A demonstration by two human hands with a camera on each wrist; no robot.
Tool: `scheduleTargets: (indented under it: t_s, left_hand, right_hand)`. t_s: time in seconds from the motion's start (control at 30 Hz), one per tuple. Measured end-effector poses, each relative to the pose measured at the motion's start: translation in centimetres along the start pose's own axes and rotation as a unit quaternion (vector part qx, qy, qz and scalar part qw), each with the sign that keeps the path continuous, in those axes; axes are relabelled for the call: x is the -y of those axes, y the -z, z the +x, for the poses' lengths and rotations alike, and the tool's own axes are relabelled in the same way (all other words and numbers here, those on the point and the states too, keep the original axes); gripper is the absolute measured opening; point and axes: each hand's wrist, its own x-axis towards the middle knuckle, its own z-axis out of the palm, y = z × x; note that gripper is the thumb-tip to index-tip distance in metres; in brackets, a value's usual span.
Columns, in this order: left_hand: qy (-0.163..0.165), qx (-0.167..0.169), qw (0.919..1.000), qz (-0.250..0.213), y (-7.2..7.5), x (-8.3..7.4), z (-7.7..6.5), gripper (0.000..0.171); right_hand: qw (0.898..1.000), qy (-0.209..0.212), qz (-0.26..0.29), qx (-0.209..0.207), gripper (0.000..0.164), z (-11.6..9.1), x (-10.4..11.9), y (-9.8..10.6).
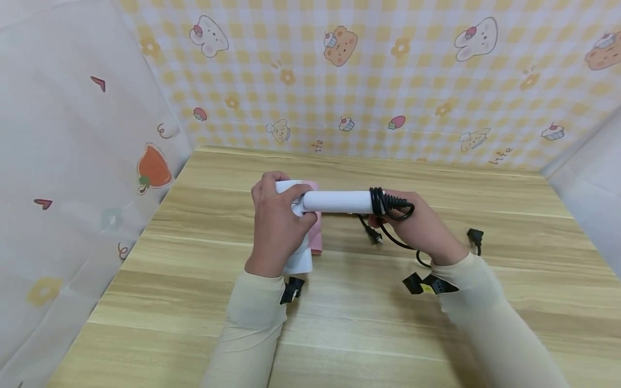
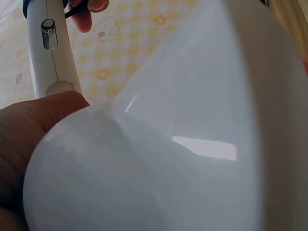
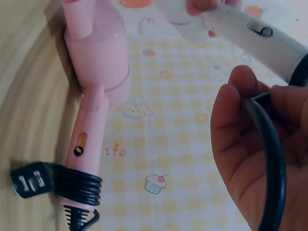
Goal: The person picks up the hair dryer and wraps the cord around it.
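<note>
A white hair dryer (image 1: 337, 201) is held up with its handle pointing right. My left hand (image 1: 278, 221) grips it where the head meets the handle. Several turns of black cord (image 1: 377, 202) are wound round the far end of the handle. My right hand (image 3: 262, 130) pinches the loose part of that cord between thumb and fingers, just by the handle's end. Below the white dryer lies a pink hair dryer (image 3: 96, 53), mostly hidden in the head view. Its own black cord (image 3: 79, 185) is coiled round its handle, with the plug (image 3: 31, 180) hanging off.
Loose cord runs from the right hand down over the wooden table (image 1: 349, 318) to another black plug (image 1: 475, 237) on the right. A yellow checked cloth (image 1: 368, 81) covers the back wall, and a white printed cloth (image 1: 82, 161) hangs at the left.
</note>
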Motion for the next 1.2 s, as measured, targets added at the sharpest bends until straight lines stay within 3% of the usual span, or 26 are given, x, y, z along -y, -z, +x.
scheduleTargets:
  t_s: [0.23,0.4,0.53,0.67,0.83,0.97,1.07,1.2]
  left_hand:
    - [0.009,0.000,1.0000,0.003,-0.3,0.0,0.0,0.037]
    - [0.013,0.000,0.9999,-0.002,-0.4,0.0,0.0,0.037]
    - [0.014,-0.003,0.9999,-0.009,-0.5,0.0,0.0,0.037]
    - [0.014,-0.012,0.9998,-0.002,-0.5,0.0,0.0,0.038]
    - [0.013,-0.020,0.9997,0.001,-0.4,0.1,0.1,0.039]
    - [0.013,-0.020,0.9997,0.000,-0.6,0.2,0.0,0.039]
    - [0.009,-0.026,0.9996,0.001,-0.7,0.3,0.0,0.039]
    - [0.005,-0.038,0.9993,-0.006,-0.7,0.4,0.0,0.036]
  right_hand:
    - [0.999,-0.052,0.002,-0.013,0.019,-0.6,0.3,-0.6]
    - [0.997,-0.059,0.050,-0.006,0.022,-0.9,0.2,-0.9]
    - [0.998,-0.041,0.053,0.007,0.022,-1.4,-0.1,-1.0]
    - [1.000,-0.025,-0.008,0.015,0.014,-2.0,-0.2,-1.0]
    - [0.994,-0.002,-0.111,0.027,0.022,-2.8,0.2,-1.1]
    - [0.989,0.019,-0.142,0.031,0.023,-3.5,0.6,-1.1]
    - [0.987,0.042,-0.154,0.027,0.008,-4.1,1.0,-1.1]
    - [0.981,0.078,-0.179,0.012,0.027,-5.0,1.5,-1.0]
